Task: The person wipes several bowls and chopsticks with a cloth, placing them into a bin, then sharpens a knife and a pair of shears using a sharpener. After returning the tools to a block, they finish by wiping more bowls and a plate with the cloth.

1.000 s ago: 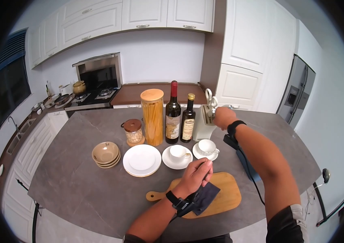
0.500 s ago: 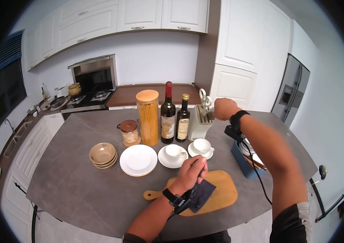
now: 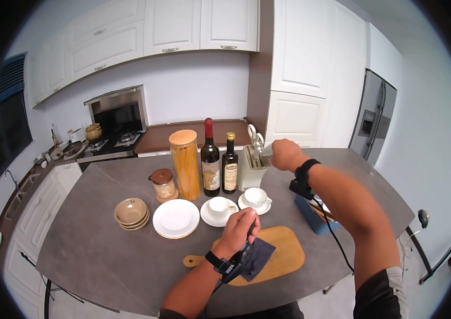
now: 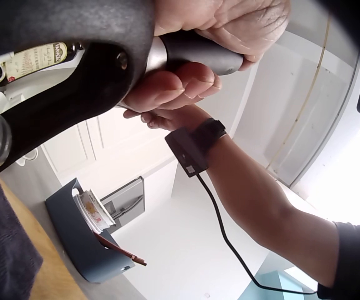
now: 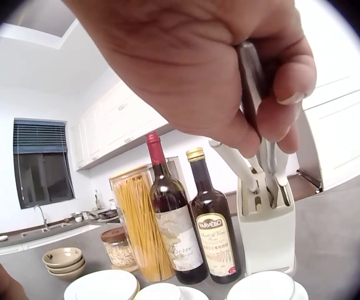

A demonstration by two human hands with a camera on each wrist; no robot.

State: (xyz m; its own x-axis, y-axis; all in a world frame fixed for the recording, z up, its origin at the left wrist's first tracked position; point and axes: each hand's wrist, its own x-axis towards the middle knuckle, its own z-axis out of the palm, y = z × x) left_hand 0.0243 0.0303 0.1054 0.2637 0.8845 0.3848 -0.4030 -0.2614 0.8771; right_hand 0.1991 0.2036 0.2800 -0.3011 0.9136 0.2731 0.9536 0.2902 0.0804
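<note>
Shiny metal is seen on the knife-block handle (image 5: 250,75). The black handle (image 4: 202,53) is smooth, plastic-looking, and fitted with a bright metal collar (image 4: 157,55). The board (image 3: 287,255) is made of smooth wood, the folded cloth (image 3: 261,259) is matt. A glossy glaze is shown on the plates (image 3: 176,218); dark glass is used for the bottles (image 3: 211,166). The block (image 5: 268,240) looks like smooth plastic, the bench (image 3: 92,255) is matt, stone-look.

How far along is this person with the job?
Setting out looks done: cups sit on saucers, bowls are stacked. The right hand grips a metal handle above the knife block's slots; the left hand grips a black handle by the cloth. Likely remaining: drawing that metal handle out or seating it; unclear which.
</note>
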